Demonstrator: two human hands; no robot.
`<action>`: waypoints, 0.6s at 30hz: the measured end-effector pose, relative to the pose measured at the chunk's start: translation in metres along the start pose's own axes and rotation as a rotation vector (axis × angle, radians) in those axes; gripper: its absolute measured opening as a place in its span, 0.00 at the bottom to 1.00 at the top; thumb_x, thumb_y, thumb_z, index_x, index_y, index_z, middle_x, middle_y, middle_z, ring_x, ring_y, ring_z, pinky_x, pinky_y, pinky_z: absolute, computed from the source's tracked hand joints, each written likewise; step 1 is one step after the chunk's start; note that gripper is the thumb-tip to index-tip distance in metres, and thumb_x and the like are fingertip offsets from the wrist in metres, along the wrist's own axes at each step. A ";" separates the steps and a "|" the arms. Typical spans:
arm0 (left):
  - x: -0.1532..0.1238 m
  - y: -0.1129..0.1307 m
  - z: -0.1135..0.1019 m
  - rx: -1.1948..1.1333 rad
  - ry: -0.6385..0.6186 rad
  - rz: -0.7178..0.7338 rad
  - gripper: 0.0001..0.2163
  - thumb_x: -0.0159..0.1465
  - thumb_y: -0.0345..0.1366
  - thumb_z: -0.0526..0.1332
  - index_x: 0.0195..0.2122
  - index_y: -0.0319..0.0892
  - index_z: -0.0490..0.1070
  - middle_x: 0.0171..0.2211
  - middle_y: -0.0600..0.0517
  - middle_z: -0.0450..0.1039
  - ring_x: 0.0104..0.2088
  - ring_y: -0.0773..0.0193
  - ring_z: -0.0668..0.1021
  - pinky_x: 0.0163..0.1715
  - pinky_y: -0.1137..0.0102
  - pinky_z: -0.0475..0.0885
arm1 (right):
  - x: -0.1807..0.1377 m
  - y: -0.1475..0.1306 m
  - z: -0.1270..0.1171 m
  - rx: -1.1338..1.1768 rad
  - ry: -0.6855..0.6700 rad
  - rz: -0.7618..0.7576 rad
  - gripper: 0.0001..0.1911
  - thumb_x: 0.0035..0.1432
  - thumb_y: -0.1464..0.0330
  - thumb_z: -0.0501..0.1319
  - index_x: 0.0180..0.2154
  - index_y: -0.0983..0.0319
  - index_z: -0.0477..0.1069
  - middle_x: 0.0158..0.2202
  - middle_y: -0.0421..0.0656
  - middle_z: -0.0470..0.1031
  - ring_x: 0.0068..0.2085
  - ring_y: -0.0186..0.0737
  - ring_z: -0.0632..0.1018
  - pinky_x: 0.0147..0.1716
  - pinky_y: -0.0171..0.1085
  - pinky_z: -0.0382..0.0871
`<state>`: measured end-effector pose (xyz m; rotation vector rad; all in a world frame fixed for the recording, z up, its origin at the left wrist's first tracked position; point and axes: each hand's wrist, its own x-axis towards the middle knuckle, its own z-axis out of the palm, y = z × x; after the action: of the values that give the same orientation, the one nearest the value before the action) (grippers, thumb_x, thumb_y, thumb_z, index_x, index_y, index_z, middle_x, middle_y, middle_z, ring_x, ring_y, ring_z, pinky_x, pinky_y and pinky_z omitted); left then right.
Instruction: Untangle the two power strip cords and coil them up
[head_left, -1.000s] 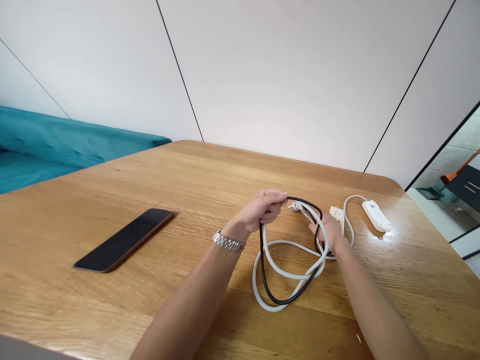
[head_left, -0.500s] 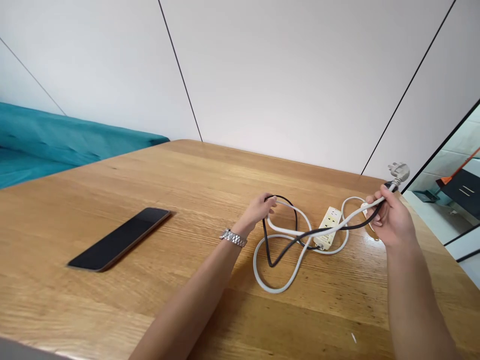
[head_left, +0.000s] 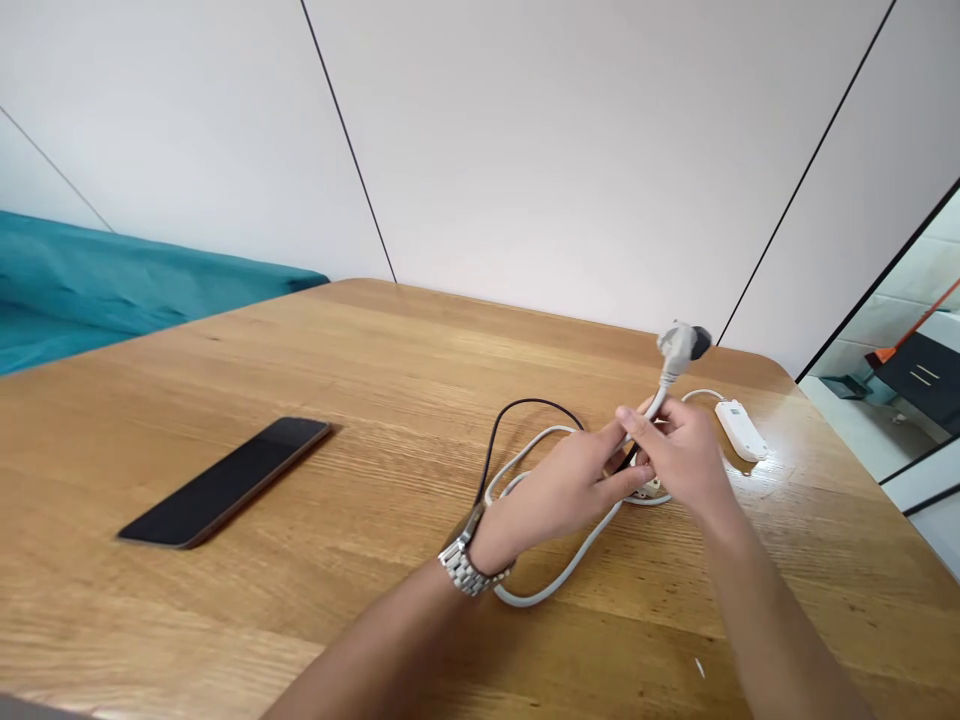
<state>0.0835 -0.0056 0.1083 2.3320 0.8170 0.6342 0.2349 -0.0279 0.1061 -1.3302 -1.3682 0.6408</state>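
Note:
My right hand (head_left: 686, 455) grips the white power cord (head_left: 570, 570) and the black power cord (head_left: 536, 401) just below their plugs. The white plug (head_left: 677, 350) and the black plug (head_left: 700, 343) stick up together above its fingers. Closed on the cords right beside it is my left hand (head_left: 551, 492), its fingertips close to the right thumb; a silver watch circles that wrist. Cord loops lie on the table around and behind the left hand. A cream power strip (head_left: 649, 487) shows only in part beneath the hands.
On the wooden table (head_left: 420, 370), a dark phone (head_left: 229, 480) lies to the left. A second white power strip or block (head_left: 741, 430), turned over or on its side, rests at the right. A teal sofa (head_left: 150, 285) stands beyond the left edge, and a pale wall rises behind.
My right hand has moved left with the plugs. The left hand has come right to meet it and now closes on the cords there. The white block at right is uncovered.

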 end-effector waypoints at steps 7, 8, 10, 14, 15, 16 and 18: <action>0.010 -0.016 -0.007 -0.483 0.195 -0.105 0.16 0.63 0.48 0.52 0.26 0.40 0.61 0.18 0.60 0.49 0.19 0.73 0.54 0.18 0.76 0.52 | 0.021 0.032 -0.006 -0.315 -0.203 -0.151 0.26 0.58 0.47 0.54 0.37 0.62 0.74 0.37 0.45 0.79 0.39 0.42 0.77 0.40 0.39 0.69; 0.010 -0.017 -0.011 -0.528 0.221 -0.137 0.17 0.62 0.49 0.53 0.26 0.40 0.62 0.18 0.61 0.48 0.18 0.74 0.53 0.17 0.77 0.50 | 0.024 0.042 -0.005 -0.437 -0.202 -0.136 0.27 0.58 0.46 0.54 0.41 0.62 0.75 0.42 0.48 0.78 0.44 0.46 0.76 0.46 0.43 0.67; 0.009 -0.019 -0.018 -0.613 0.254 -0.195 0.18 0.61 0.51 0.55 0.25 0.40 0.62 0.17 0.62 0.46 0.17 0.75 0.51 0.16 0.78 0.48 | 0.025 0.063 0.004 -0.717 -0.200 -0.112 0.32 0.56 0.45 0.57 0.52 0.61 0.71 0.53 0.53 0.73 0.54 0.53 0.71 0.55 0.51 0.59; 0.009 -0.021 -0.026 -0.782 0.293 -0.238 0.19 0.60 0.51 0.58 0.25 0.39 0.64 0.16 0.63 0.44 0.16 0.77 0.48 0.14 0.80 0.45 | 0.009 0.092 0.031 -0.944 -0.422 -0.177 0.33 0.58 0.50 0.58 0.61 0.55 0.62 0.65 0.49 0.59 0.65 0.54 0.58 0.62 0.55 0.45; 0.009 -0.021 -0.027 -0.819 0.298 -0.239 0.19 0.60 0.51 0.59 0.25 0.39 0.64 0.16 0.63 0.43 0.16 0.78 0.47 0.14 0.81 0.44 | 0.005 0.096 0.035 -0.957 -0.471 -0.189 0.29 0.60 0.53 0.57 0.60 0.55 0.62 0.64 0.47 0.60 0.65 0.52 0.58 0.63 0.55 0.44; 0.009 -0.022 -0.027 -0.856 0.299 -0.241 0.19 0.60 0.51 0.59 0.25 0.39 0.64 0.16 0.63 0.43 0.15 0.78 0.47 0.14 0.81 0.44 | 0.001 0.099 0.036 -0.967 -0.499 -0.191 0.26 0.62 0.56 0.56 0.60 0.55 0.64 0.63 0.46 0.63 0.64 0.50 0.60 0.63 0.55 0.42; 0.009 -0.024 -0.030 -0.947 0.283 -0.247 0.19 0.61 0.50 0.60 0.24 0.39 0.63 0.15 0.64 0.43 0.15 0.78 0.47 0.13 0.82 0.44 | -0.002 0.104 0.031 -0.975 -0.514 -0.182 0.23 0.63 0.61 0.54 0.58 0.56 0.66 0.60 0.46 0.67 0.62 0.48 0.64 0.64 0.54 0.41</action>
<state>0.0625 0.0268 0.1161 1.2864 0.6910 0.9828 0.2434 0.0033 0.0025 -1.8133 -2.3649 0.1575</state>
